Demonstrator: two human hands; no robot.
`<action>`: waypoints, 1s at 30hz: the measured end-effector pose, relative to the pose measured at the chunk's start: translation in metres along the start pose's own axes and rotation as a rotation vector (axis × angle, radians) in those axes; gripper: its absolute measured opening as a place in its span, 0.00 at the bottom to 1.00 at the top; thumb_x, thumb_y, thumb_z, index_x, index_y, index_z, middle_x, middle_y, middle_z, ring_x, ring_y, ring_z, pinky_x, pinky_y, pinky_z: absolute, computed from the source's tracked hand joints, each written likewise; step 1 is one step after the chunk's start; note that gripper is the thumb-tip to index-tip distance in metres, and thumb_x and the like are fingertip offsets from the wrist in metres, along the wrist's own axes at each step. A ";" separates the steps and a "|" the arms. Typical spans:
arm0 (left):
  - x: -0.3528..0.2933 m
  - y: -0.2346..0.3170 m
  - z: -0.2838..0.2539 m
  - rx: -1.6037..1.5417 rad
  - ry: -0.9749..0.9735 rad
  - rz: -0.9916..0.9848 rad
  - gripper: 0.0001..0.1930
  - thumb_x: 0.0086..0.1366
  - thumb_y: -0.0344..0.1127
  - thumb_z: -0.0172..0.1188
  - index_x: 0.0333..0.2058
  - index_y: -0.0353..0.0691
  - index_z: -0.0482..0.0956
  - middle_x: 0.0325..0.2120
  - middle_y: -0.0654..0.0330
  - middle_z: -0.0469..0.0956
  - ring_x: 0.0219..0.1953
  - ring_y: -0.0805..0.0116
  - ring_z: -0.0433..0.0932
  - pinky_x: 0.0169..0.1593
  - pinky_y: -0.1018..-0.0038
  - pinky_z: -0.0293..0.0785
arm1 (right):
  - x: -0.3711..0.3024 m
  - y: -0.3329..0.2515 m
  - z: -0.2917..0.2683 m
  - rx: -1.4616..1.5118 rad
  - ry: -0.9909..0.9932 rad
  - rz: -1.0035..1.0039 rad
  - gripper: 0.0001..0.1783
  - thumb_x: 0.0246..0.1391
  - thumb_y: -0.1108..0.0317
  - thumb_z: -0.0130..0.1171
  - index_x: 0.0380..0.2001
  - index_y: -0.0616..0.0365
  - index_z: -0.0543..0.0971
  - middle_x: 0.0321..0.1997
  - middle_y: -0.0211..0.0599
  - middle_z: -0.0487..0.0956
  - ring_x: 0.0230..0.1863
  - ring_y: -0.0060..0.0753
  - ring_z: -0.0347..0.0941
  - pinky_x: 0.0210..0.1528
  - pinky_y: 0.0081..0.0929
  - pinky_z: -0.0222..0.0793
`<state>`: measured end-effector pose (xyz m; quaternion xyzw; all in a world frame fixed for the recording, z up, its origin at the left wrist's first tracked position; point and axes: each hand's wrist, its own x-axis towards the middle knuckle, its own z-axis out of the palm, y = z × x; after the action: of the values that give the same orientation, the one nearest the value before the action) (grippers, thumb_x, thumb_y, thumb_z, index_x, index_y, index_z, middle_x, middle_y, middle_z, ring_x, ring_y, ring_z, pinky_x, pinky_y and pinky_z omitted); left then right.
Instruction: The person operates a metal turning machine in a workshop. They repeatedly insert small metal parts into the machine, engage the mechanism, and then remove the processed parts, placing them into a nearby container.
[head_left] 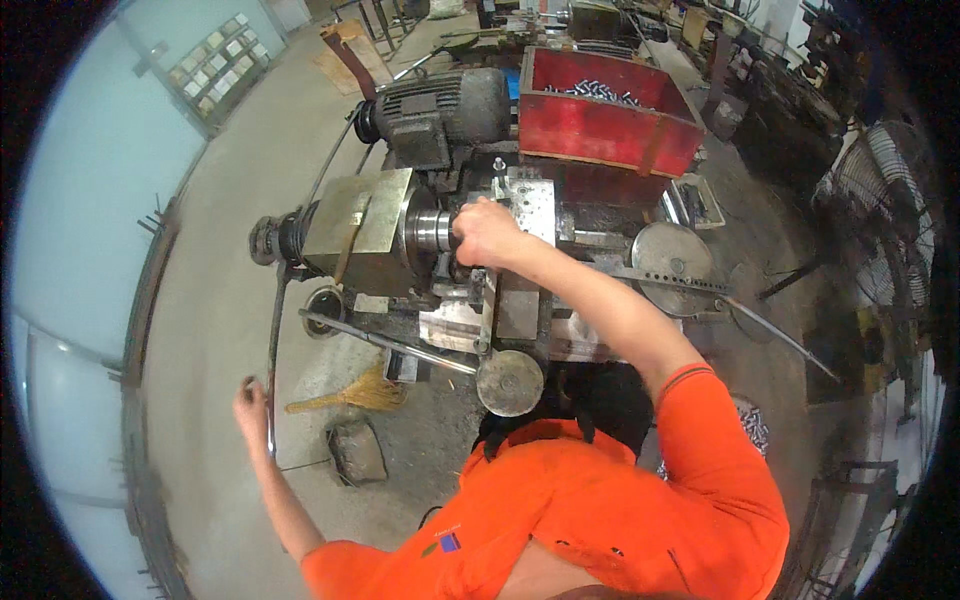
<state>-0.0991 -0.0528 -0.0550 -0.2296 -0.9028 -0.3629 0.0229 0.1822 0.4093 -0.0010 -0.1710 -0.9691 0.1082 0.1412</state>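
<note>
My right hand (485, 232) is closed at the face of a small lathe's shiny steel chuck (432, 230). Its fingers hide whatever they hold there. Just behind that hand lies the machine's cross slide (532, 205), with a small upright bolt (499, 168) on it. Out to the left, my left hand (251, 408) is raised with its fingers curled round a small dark thing that I cannot make out. A long metal lever (275, 365) runs close beside the left hand; whether they touch is unclear.
A red bin (610, 130) of small metal parts stands behind the lathe, beside an electric motor (450, 105). A bar handle (390, 345) juts left near a round disc (510, 383). A straw broom (355, 390) and a dustpan (356, 450) lie on the floor. A fan (880, 200) stands right.
</note>
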 end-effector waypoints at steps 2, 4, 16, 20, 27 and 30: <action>-0.003 -0.035 -0.034 0.116 0.089 -0.103 0.18 0.63 0.42 0.51 0.45 0.34 0.73 0.20 0.57 0.76 0.22 0.70 0.74 0.28 0.72 0.71 | 0.014 -0.010 0.005 -0.027 -0.081 0.057 0.14 0.26 0.65 0.55 0.21 0.62 0.80 0.31 0.49 0.78 0.37 0.51 0.73 0.43 0.37 0.70; -0.037 -0.116 -0.053 0.447 0.091 -0.242 0.22 0.64 0.49 0.46 0.44 0.35 0.75 0.22 0.54 0.77 0.24 0.61 0.76 0.32 0.65 0.72 | 0.018 -0.015 0.011 0.027 -0.109 0.043 0.15 0.26 0.65 0.56 0.22 0.61 0.80 0.30 0.51 0.79 0.36 0.50 0.75 0.43 0.36 0.71; -0.064 -0.070 -0.011 0.482 0.172 -0.434 0.36 0.63 0.63 0.31 0.22 0.38 0.79 0.17 0.54 0.76 0.27 0.51 0.76 0.34 0.58 0.68 | 0.015 -0.008 0.011 0.005 -0.089 0.031 0.13 0.26 0.65 0.59 0.21 0.58 0.81 0.29 0.46 0.80 0.32 0.44 0.78 0.39 0.33 0.74; -0.080 -0.076 0.002 0.412 0.206 -0.378 0.35 0.63 0.63 0.32 0.29 0.40 0.81 0.21 0.52 0.77 0.29 0.50 0.76 0.36 0.57 0.68 | 0.017 -0.007 0.012 -0.018 -0.067 0.025 0.13 0.25 0.65 0.59 0.21 0.58 0.81 0.29 0.47 0.80 0.33 0.45 0.78 0.39 0.33 0.74; -0.134 0.011 0.026 0.451 0.209 -0.539 0.32 0.63 0.62 0.34 0.35 0.43 0.81 0.28 0.49 0.79 0.33 0.46 0.76 0.37 0.56 0.69 | 0.019 -0.010 0.019 0.036 -0.119 0.023 0.13 0.23 0.67 0.56 0.18 0.63 0.79 0.26 0.51 0.78 0.35 0.50 0.74 0.40 0.35 0.72; -0.151 0.059 0.047 0.539 0.247 -0.538 0.31 0.62 0.63 0.37 0.36 0.42 0.80 0.29 0.48 0.78 0.33 0.45 0.76 0.36 0.55 0.69 | 0.015 -0.004 0.015 0.002 -0.105 0.030 0.13 0.23 0.66 0.55 0.17 0.63 0.79 0.25 0.51 0.78 0.34 0.51 0.74 0.39 0.37 0.71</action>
<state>0.0671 -0.0449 -0.0830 0.0746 -0.9840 -0.1308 0.0948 0.1629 0.4085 -0.0101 -0.1796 -0.9724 0.1202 0.0886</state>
